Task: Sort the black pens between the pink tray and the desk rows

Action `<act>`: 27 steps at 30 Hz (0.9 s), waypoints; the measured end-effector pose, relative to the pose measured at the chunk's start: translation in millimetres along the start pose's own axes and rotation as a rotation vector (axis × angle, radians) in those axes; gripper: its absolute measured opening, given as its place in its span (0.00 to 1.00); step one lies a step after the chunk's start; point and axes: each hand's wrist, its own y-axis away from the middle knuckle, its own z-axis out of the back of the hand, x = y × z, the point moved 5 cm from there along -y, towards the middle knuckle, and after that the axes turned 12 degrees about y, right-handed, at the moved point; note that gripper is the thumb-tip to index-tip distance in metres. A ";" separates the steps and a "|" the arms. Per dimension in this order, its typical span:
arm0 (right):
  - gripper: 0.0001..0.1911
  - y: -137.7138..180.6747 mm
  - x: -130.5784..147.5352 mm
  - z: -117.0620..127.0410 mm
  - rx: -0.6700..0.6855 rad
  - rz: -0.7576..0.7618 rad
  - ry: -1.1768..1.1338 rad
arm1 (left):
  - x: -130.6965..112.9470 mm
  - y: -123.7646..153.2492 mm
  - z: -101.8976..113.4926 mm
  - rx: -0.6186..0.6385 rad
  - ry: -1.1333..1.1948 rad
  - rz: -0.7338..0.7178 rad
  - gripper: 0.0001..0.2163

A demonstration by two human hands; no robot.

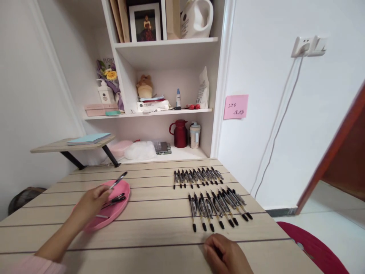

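My left hand (91, 203) reaches over a pink oval tray (121, 207) and pinches a black pen (118, 180) that points up and to the right. A couple more pens (115, 200) lie in the tray. My right hand (225, 255) rests on the wooden table (159, 228) near its front edge, fingers curled in, just below the pens; whether it holds anything is hidden. Two neat rows of several black pens lie on the table: a far row (196, 177) and a near row (218, 207).
Behind the table stands a white shelf unit (168, 110) with a red jug (180, 133), a cup, bottles, a picture frame and a detergent jug. A small side shelf (71, 144) holds a blue folder. A pink note (235, 107) is on the wall. A red stool (316, 249) sits at the right.
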 end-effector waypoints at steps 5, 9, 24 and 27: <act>0.16 -33.5 39.6 17.4 0.041 0.000 -0.495 | -50.7 75.9 -97.5 0.356 0.734 0.256 0.22; 0.19 -70.8 65.1 21.5 0.059 -0.082 -0.849 | -71.4 106.6 -154.7 0.544 0.906 0.290 0.20; 0.17 -98.7 49.0 12.7 -0.061 -0.022 -1.073 | -75.0 91.5 -192.1 0.840 1.075 0.420 0.12; 0.17 -100.6 47.1 6.3 -0.068 -0.070 -1.025 | -75.7 79.9 -204.8 0.681 0.943 0.284 0.11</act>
